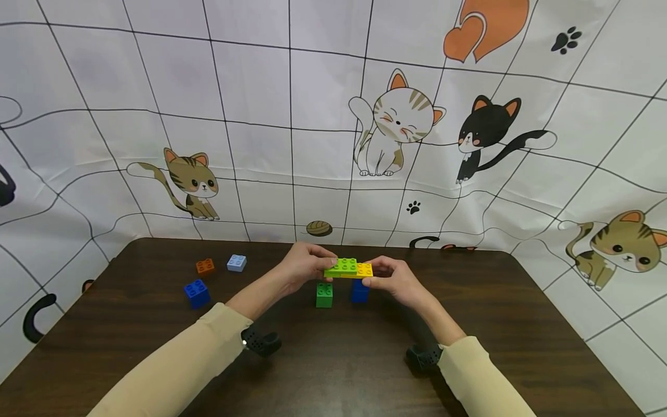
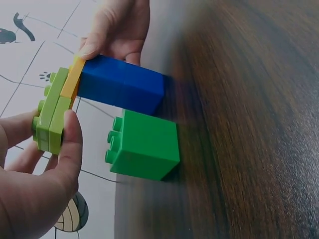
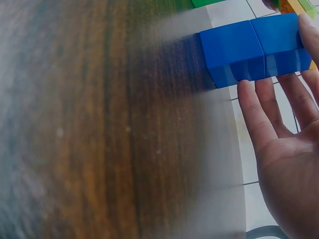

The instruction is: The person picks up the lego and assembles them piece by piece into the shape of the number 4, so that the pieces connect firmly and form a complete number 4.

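Note:
Two blue bricks are stacked upright on the table, with a thin yellow brick on top. A light green brick overlaps the yellow one, and another light green piece lies under its left part. That left end juts out above a standing green brick, with a gap between them. My left hand pinches the light green end between thumb and fingers. At the other end, my right hand grips the yellow brick, its lower fingers spread beside the blue stack.
On the left of the dark wooden table lie an orange brick, a light blue brick and a blue brick. A white cat-print sheet hangs behind the table's far edge.

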Tool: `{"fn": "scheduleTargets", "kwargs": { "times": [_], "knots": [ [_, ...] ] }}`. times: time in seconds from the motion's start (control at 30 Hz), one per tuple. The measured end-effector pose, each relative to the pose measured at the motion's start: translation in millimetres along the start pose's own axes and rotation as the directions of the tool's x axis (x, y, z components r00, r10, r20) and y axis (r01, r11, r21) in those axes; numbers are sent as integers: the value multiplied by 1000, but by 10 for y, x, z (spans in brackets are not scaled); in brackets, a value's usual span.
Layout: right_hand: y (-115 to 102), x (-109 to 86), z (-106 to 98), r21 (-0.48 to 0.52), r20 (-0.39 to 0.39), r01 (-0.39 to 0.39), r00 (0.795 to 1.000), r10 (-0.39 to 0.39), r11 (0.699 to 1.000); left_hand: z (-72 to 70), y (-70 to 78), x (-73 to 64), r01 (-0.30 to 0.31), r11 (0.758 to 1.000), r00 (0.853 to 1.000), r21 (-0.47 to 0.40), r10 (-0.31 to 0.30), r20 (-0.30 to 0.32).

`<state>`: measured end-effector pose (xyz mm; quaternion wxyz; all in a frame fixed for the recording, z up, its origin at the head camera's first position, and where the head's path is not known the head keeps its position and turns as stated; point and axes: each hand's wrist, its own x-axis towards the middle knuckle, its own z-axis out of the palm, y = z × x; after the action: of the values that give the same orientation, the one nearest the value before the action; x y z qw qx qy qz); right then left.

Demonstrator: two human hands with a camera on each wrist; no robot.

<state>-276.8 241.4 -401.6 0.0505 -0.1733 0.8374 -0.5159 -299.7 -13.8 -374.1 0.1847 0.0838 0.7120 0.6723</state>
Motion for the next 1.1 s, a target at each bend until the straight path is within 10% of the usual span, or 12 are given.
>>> {"fn": "scheduleTargets", "kwargs": {
  "times": [0.7, 1.1],
  "knots": [
    [198, 21, -98, -22, -13, -1, 1000, 1, 1000, 94, 58, 21, 54, 996, 998, -67, -57, -37],
    [196, 34, -33, -3, -9, 18, 1000, -18, 1000, -315, 134, -76, -138, 941, 990, 309, 136, 27]
  ]
}}
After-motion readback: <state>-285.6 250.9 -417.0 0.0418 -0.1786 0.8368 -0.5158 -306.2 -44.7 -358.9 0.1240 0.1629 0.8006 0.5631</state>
